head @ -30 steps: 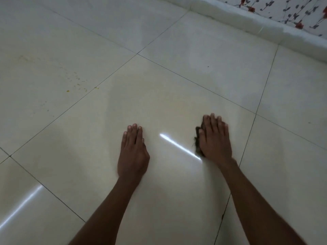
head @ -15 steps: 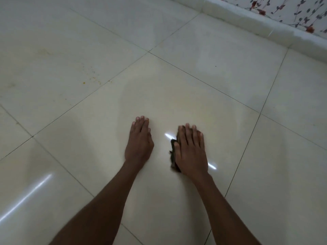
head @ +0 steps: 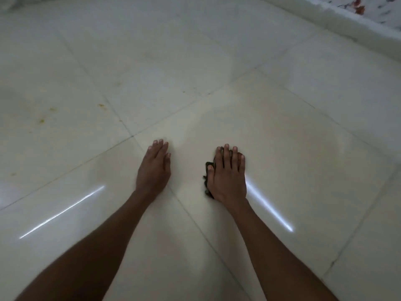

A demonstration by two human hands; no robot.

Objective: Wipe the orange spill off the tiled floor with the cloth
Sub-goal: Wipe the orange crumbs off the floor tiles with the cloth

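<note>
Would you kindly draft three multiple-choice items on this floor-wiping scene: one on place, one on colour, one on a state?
1. Where do the orange specks lie relative to the hands?
A. Far left
B. Far right
C. Between them

2. What colour is the cloth?
A. White
B. Dark
C. Yellow

3. How does the right hand meet the cloth?
A. Hovers above it
B. Pinches one corner
C. Presses flat on it

Answers: 1 A, the specks dot the left tiles; 2 B, dark edges show beside the thumb; 3 C, straight fingers cover the cloth, while the left hand lies flat on the tiled floor.
</note>
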